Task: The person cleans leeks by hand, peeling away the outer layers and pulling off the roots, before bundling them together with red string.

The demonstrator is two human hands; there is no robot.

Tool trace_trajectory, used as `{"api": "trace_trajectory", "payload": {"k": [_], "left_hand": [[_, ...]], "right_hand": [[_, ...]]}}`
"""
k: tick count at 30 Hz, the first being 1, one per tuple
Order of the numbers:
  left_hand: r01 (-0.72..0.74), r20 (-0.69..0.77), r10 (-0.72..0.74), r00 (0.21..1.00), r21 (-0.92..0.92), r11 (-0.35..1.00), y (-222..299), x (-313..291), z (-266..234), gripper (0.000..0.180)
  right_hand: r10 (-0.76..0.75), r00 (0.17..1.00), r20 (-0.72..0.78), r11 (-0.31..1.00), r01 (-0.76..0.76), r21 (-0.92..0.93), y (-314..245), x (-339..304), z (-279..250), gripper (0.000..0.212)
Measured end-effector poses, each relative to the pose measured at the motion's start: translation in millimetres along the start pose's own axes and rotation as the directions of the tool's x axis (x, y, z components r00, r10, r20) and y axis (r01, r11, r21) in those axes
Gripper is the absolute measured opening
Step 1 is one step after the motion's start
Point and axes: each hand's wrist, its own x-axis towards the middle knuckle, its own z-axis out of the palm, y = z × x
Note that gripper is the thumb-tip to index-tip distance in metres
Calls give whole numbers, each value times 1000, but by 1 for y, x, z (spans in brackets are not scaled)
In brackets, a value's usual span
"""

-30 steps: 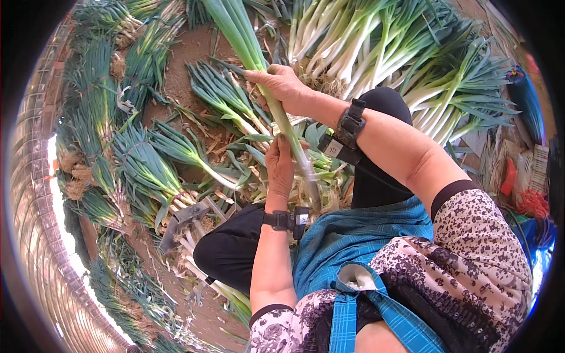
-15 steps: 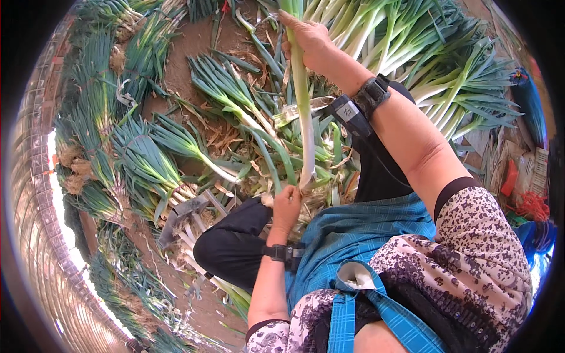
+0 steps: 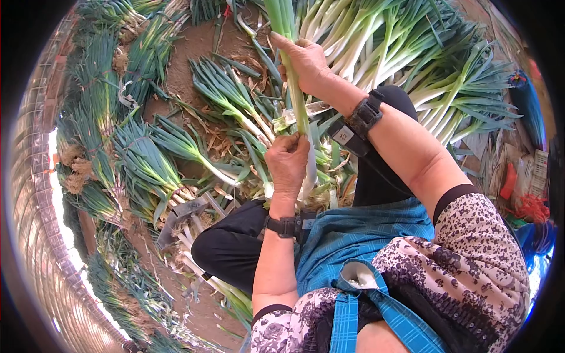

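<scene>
A long green onion (image 3: 298, 100) stands nearly upright in front of me, its green leaves toward the top and its white shank running down to my lap. My right hand (image 3: 309, 63) is closed around its upper part, where the shank turns green. Lower down, my left hand (image 3: 288, 160) is closed with thumb and fingers pinched at the left side of the stalk. Whether it grips the stalk itself or only an outer layer is hard to see. The root end is partly hidden near the blue apron (image 3: 365, 220).
Pale, clean-looking green onions (image 3: 376, 35) form a pile at the far right. Tied bundles (image 3: 144, 153) lie along the left. Loose leaves and dry husks litter the ground before my knees. A metal bracket-like frame (image 3: 182, 220) stands beside my left knee. Red string (image 3: 531, 207) lies far right.
My left hand has moved up from the root end to the middle of the stalk. My right hand and the green onion have shifted slightly left and nearer.
</scene>
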Motion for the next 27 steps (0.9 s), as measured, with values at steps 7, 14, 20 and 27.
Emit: {"api": "trace_trajectory", "payload": {"k": [7,14,20,27], "left_hand": [[162,-59,-164,985,-33,986,-24,-10,5,12],[386,408,-88,909,-902,-196,-89,-30,-46,11],[357,433,-223,874,-260,897,-15,-44,-21,38],[518,703,-174,690,-311,797,28,-73,-56,47]], "right_hand": [[-108,993,-44,991,103,-89,-7,1,0,42],[-175,979,-104,984,174,-23,-36,2,-11,39],[33,976,-218,989,0,149,-51,18,-40,38],[93,961,-260,984,-49,172,-53,45,-83,33]]}}
